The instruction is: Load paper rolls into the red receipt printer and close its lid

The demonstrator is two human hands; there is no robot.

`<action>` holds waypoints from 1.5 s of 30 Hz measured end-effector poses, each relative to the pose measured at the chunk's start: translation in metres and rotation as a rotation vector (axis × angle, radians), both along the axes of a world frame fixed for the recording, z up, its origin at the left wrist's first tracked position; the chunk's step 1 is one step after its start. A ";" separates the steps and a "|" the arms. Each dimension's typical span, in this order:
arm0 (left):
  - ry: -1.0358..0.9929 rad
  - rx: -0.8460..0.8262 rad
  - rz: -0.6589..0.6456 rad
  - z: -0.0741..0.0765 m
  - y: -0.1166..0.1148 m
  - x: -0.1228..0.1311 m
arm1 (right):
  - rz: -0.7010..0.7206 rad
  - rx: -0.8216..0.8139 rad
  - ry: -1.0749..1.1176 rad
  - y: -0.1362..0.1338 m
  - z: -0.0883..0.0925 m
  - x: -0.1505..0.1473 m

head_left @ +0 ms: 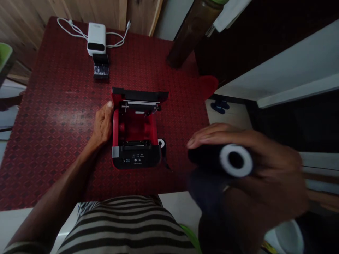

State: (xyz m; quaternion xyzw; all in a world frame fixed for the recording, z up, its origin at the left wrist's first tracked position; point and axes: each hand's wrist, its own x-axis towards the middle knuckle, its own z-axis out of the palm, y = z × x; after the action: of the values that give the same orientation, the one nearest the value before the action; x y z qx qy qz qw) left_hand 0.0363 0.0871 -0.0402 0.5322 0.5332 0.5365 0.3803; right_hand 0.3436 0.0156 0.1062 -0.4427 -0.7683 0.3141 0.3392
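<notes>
Roll-fed printer (136, 157), red and black, stood near the surface's (53, 134) front edge with its lid (141, 95) up; it looked light and stiff, best steadied by its side walls, the raised lid probably its fragile part. Dark roll (222, 158), held in the air near the surface's right edge, seemed light, perhaps slippery, and best gripped around its body. Left hand (103, 121), half curled, touched the printer's left wall, its hold impossible to tell; right hand (272, 167), blurred, wrapped fingers and thumb around the roll.
</notes>
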 end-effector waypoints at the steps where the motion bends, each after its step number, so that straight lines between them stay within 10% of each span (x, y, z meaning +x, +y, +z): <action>1: -0.008 -0.001 -0.004 0.000 0.000 0.000 | 0.098 0.017 -0.043 0.001 0.005 -0.010; 12: -0.002 0.008 -0.056 -0.008 0.002 -0.006 | 0.158 0.182 -0.798 0.035 -0.044 -0.127; 26: -0.008 -0.009 -0.061 -0.012 0.001 -0.007 | 0.205 -0.191 -0.731 0.060 -0.051 -0.132; 45: -0.240 0.002 -0.057 0.040 -0.003 0.007 | 0.266 0.150 -0.332 0.011 -0.045 -0.085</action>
State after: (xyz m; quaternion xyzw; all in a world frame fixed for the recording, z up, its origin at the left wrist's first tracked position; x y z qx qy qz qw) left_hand 0.0433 0.0843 -0.0003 0.4793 0.4681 0.5858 0.4561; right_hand 0.2583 0.0266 0.0612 -0.3564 -0.8864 0.2210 0.1958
